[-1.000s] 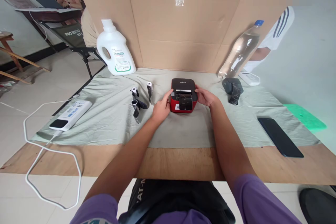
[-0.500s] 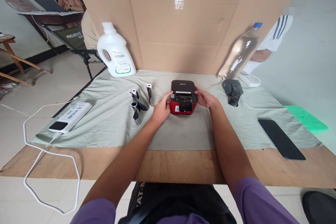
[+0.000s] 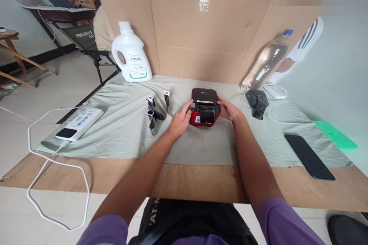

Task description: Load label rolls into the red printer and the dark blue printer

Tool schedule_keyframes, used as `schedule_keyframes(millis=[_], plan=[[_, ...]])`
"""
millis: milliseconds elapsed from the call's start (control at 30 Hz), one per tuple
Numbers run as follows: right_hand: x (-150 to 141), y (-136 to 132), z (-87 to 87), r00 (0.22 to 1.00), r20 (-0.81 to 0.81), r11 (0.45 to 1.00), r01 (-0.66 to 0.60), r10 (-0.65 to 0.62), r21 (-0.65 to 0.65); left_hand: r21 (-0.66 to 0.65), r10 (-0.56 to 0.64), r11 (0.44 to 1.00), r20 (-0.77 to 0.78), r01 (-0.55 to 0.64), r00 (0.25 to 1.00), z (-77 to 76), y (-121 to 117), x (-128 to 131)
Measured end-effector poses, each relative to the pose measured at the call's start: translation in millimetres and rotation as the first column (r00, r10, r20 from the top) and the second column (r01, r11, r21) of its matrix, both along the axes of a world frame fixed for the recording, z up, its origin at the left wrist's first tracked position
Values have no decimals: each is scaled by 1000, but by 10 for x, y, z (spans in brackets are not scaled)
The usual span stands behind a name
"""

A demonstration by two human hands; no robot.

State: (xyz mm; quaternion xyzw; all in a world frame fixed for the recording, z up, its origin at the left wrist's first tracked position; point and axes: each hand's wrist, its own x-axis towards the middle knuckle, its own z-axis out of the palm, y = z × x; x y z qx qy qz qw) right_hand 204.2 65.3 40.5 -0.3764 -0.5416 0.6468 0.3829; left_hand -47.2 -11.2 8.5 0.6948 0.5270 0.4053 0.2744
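A small red-and-black label printer (image 3: pixel 204 95) sits on the cloth in front of me, a dark glossy strip (image 3: pixel 207 115) showing at its front. My left hand (image 3: pixel 181 118) presses against its left side, thumb near the upper edge. On the opposite side, my right hand (image 3: pixel 228 109) grips it with fingers partly hidden behind the casing. Left of the printer stand small rolls with dark strips hanging off, one (image 3: pixel 167 97) nearest my left hand. To the right, a dark grey device (image 3: pixel 257 101) has a dark strip draped over it.
A cardboard screen (image 3: pixel 198 42) stands behind, with a detergent bottle (image 3: pixel 132 55) and a clear bottle (image 3: pixel 267 59) leaning there. A power bank (image 3: pixel 82 122) with a looped white cable lies left, a phone (image 3: pixel 309 157) right. Other people sit beyond the screen.
My view has shifted and tilted slightly, moving the whole scene a little to the right in the picture. Both hands stay on the printer, which keeps its place on the cloth.
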Motion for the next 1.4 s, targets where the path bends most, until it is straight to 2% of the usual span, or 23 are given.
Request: schedule_keyframes(millis=[167, 300, 433, 600, 700, 800, 900, 967, 1000, 1067, 1133, 1267, 1333, 1400], plan=[[14, 32, 6, 1000, -11, 999, 17, -17, -28, 16, -48, 999, -15, 48, 999, -12, 9, -18], [-45, 8, -29, 997, 0, 997, 76, -76, -3, -40, -21, 999, -79, 18, 997, -10, 14, 10], [-139, -251, -163, 963, -14, 954, 267, -268, 138, -52, -16, 999, -111, 10, 994, -5, 22, 49], [-78, -616, -333, 947, 127, 905, 235, -296, 355, 10, -146, 989, 23, 146, 989, 43, 122, 89], [-112, -646, -276, 907, 200, 867, 260, -370, 425, 61, -155, 987, 57, 151, 986, 262, 159, 79], [-321, -534, -28, 890, 173, 832, 306, -423, 463, 108, -91, 990, -10, 92, 996, 665, 162, -80], [-744, -365, 391, 920, 105, 779, 254, -378, 574, 216, -40, 975, -18, 43, 999, 1089, 188, -476], [-1126, -231, 672, 951, 117, 748, 147, -288, 647, 264, 4, 965, 14, -7, 1000, 1270, 251, -850], [-1333, -151, 782, 958, 125, 743, 113, -257, 660, 276, 34, 960, 17, -37, 999, 1313, 300, -1055], [-1751, 38, 904, 974, 161, 757, 17, -160, 653, 268, 92, 959, -10, -86, 996, 1302, 430, -1472], [-2146, 259, 882, 980, 186, 758, -73, -66, 648, 242, 129, 963, -42, -115, 991, 1179, 590, -1867], [-2775, 677, 558, 969, 238, 701, -129, -61, 702, 218, 179, 962, -52, -163, 983, 784, 904, -2480], [-2977, 824, 372, 954, 287, 707, -148, -81, 691, 167, 169, 973, -46, -159, 985, 599, 1025, -2673], [-3104, 923, 222, 929, 358, 741, -174, -95, 648, 121, 138, 984, -53, -131, 989, 448, 1120, -2800]])
